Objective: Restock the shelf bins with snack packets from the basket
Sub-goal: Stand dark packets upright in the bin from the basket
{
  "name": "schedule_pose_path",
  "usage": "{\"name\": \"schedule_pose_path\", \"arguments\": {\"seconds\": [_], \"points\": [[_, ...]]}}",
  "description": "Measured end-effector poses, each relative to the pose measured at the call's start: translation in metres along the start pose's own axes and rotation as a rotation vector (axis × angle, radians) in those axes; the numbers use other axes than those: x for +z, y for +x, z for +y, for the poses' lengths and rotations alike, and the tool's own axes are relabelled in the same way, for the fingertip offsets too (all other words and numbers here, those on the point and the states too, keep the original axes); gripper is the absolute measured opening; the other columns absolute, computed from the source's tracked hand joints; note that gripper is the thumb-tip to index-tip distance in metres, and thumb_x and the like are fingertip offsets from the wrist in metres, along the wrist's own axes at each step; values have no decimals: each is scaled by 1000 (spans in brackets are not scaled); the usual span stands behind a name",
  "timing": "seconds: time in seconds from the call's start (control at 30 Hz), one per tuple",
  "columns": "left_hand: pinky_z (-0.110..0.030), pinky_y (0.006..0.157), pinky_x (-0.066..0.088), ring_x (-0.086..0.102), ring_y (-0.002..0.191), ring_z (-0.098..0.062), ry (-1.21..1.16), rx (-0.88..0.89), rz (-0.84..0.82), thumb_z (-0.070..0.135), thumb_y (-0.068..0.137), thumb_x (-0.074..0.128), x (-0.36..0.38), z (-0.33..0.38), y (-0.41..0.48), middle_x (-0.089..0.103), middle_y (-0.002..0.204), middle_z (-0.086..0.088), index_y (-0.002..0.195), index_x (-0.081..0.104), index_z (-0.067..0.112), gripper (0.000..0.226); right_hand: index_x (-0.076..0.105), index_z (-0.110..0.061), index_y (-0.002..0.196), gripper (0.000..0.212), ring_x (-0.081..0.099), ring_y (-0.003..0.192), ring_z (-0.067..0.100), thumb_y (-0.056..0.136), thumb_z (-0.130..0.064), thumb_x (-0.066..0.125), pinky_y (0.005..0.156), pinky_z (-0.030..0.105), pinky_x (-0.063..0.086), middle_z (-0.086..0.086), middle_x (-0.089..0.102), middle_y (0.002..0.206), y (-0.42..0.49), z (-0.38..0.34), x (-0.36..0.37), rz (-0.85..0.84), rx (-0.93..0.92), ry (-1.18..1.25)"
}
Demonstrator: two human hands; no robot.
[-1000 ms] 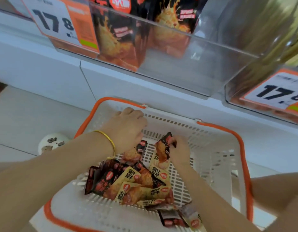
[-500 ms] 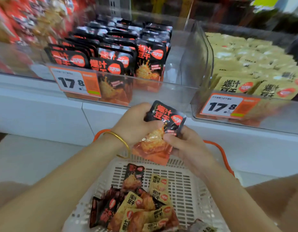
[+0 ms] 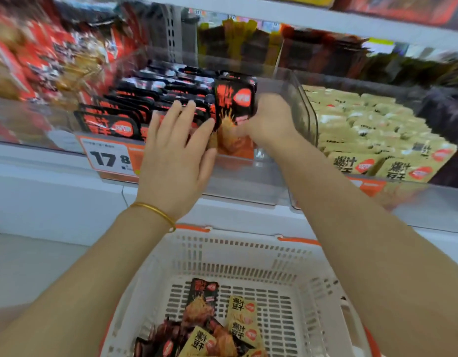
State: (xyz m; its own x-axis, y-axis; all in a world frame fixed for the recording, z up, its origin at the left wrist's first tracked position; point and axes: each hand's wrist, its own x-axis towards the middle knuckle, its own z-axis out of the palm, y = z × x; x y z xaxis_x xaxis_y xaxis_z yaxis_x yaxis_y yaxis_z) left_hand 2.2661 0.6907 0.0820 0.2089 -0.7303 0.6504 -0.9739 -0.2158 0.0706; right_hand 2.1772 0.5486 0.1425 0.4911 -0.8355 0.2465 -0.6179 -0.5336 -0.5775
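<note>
R hand pinches black packet upright at right end of clear bin. L hand, fingers straight, rests on stocked row. Placing step, I'd say. Next: seat it, let go, then near basket.

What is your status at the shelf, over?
Right hand holds black packet upright in clear bin. Left hand open, fingers against the packet row. No obstruction seen.
</note>
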Motion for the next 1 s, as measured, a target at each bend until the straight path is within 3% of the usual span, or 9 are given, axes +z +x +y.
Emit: {"name": "schedule_pose_path", "arguments": {"seconds": [0.13, 0.27, 0.37, 0.53, 0.63, 0.7, 0.77, 0.9, 1.0], "points": [[-53, 115, 13, 33, 135, -37, 51, 0, -22, 33, 98, 29, 5, 1, -1, 41, 144, -20, 130, 54, 8, 48, 64, -12, 92, 14, 59, 80, 24, 82, -20, 70, 66, 29, 45, 10, 67, 95, 16, 12, 21, -164, 116, -207], [-52, 115, 14, 35, 135, -37, 55, 11, 8, 33, 98, 29, 6, 1, -2, 41, 143, -19, 128, 55, 7, 47, 63, -5, 97, 32, 64, 86, 26, 81, -30, 74, 81, 37, 55, 10, 63, 87, 14, 14, 20, -265, 170, -109], [-52, 115, 14, 35, 134, -37, 55, 9, 16, 34, 98, 29, 8, 0, -2, 42, 143, -19, 126, 56, 6, 47, 63, -1, 103, 38, 67, 96, 29, 80, -29, 74, 86, 41, 54, 15, 68, 100, 16, 12, 23, -301, 205, -14], [-49, 116, 12, 36, 134, -37, 39, 22, 23, 34, 99, 29, 10, -1, -1, 42, 143, -19, 125, 57, 5, 48, 55, -3, 122, 55, 62, 107, 28, 84, -41, 67, 93, 40, 51, 14, 63, 117, 16, 8, 24, -441, 243, -65], [-48, 117, 11, 34, 135, -36, 1, 6, 13, 34, 98, 30, 6, -2, -2, 41, 143, -19, 127, 55, 4, 49, 57, -3, 114, 46, 63, 104, 28, 83, -34, 71, 91, 40, 53, 14, 64, 114, 12, 8, 21, -441, 263, 8], [-48, 117, 11, 34, 134, -36, -41, 0, 36, 31, 97, 33, 1, -1, -4, 42, 141, -20, 125, 54, 3, 45, 57, -5, 92, 23, 66, 94, 28, 83, -20, 71, 80, 36, 57, 16, 65, 111, 8, 6, 13, -402, 263, 104], [-48, 116, 15, 39, 129, -38, -70, 19, 76, 24, 95, 39, -5, 2, -9, 46, 136, -20, 119, 56, 0, 38, 48, -10, 84, 25, 67, 85, 30, 82, -13, 72, 75, 38, 58, 16, 66, 99, -2, -1, -4, -278, 218, 96], [-48, 93, 37, 52, 109, -40, -74, 68, 115, 18, 90, 47, -16, 13, -31, 56, 120, -18, 107, 62, 0, 28, 38, -13, 89, 29, 65, 73, 30, 85, -14, 67, 66, 42, 55, 10, 61, 80, -61, -15, -42, 10, -58, 92], [-43, 81, 37, 53, 99, -36, -67, 125, -18, 20, 88, 46, -10, 17, -58, 57, 114, -14, 102, 62, 5, 26, 41, -15, 78, 26, 64, 54, 20, 84, -10, 66, 54, 38, 52, 4, 56, 68, -111, -6, -41, -111, -71, 278]]}}
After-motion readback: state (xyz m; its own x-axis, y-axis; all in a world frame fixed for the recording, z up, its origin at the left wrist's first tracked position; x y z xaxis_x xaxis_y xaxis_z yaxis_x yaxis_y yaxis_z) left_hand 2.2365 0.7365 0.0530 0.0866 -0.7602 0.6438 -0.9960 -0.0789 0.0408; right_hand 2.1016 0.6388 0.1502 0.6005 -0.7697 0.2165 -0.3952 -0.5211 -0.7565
